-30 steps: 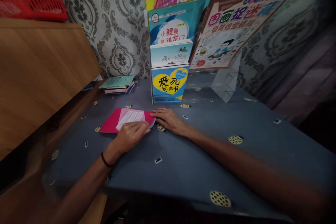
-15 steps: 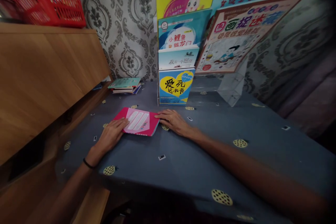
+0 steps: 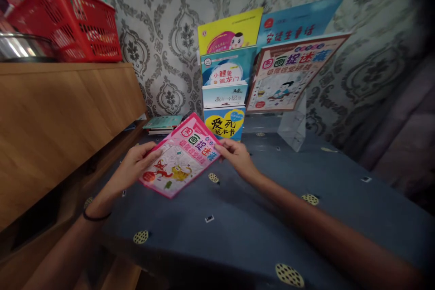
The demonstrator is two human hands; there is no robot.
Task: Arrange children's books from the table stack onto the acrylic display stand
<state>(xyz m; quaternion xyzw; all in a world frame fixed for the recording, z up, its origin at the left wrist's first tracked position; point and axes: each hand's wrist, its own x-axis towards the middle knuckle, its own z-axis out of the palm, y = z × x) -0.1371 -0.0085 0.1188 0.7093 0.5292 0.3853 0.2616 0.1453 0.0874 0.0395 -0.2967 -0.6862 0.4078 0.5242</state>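
A pink picture book [image 3: 183,158] is held tilted above the table, its front cover with coloured Chinese characters and cartoon animals facing me. My left hand [image 3: 137,163] grips its left edge, thumb over the cover. At the upper right edge, my right hand [image 3: 238,156] pinches it between thumb and fingers. Just behind the book, a clear acrylic stand [image 3: 294,129] carries several upright books, among them a blue and yellow one [image 3: 224,123] at the bottom and a brown-bordered one [image 3: 288,72] leaning on the right.
A low stack of books [image 3: 163,123] lies at the table's back left. Left of the table [image 3: 251,222] rises a wooden cabinet [image 3: 68,118], topped by a red plastic basket [image 3: 74,22] and a metal bowl [image 3: 25,47]. Patterned wallpaper covers the wall behind.
The pink book has been lifted off the table and turned from its text-covered back to its front cover. Both hands now grip it. My view has tipped upward, showing more of the basket.
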